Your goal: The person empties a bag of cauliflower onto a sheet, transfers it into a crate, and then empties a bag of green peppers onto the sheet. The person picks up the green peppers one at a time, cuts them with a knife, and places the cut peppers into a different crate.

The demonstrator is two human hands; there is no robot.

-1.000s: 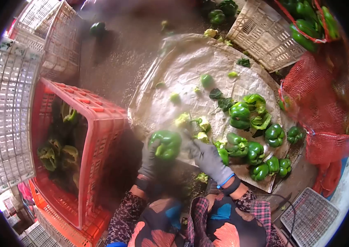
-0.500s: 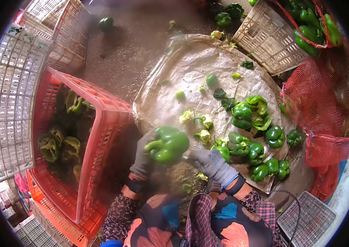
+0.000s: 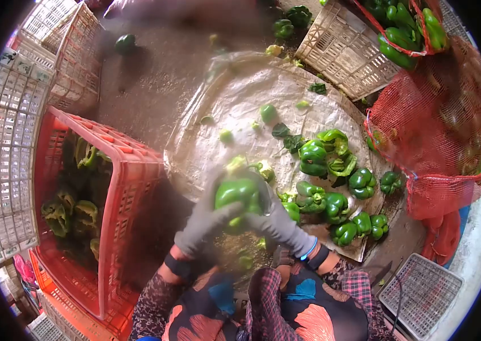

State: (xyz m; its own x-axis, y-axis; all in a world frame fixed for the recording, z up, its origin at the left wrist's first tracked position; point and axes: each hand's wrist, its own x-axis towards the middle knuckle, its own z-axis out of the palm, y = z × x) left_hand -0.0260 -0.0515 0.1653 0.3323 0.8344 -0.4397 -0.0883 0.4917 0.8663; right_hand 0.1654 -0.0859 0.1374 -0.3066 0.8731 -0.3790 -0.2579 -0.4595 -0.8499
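Observation:
A green bell pepper (image 3: 236,194) is held up between my two gloved hands, above the near edge of a pale sheet (image 3: 195,162). My left hand (image 3: 202,219) grips its left side, the thumb lying across the front. Against its right side are the fingers of my right hand (image 3: 279,223); whether they hold a small tool too is blurred. Right of my hands lie several whole peppers (image 3: 337,207) and a broken-open pepper (image 3: 343,165). Pale cut pepper pieces (image 3: 264,170) sit just behind the held pepper.
On the left, a red crate (image 3: 130,187) contains opened peppers (image 3: 59,216), with white crates (image 3: 5,153) beyond it. A red mesh bag (image 3: 433,119) and a white crate (image 3: 348,51) stand right. A grey basket (image 3: 421,295) rests at lower right.
My left hand has shifted its grip, and the pepper has turned, its stem no longer pointing left. My right hand has come in against the pepper. The whole view has shifted slightly.

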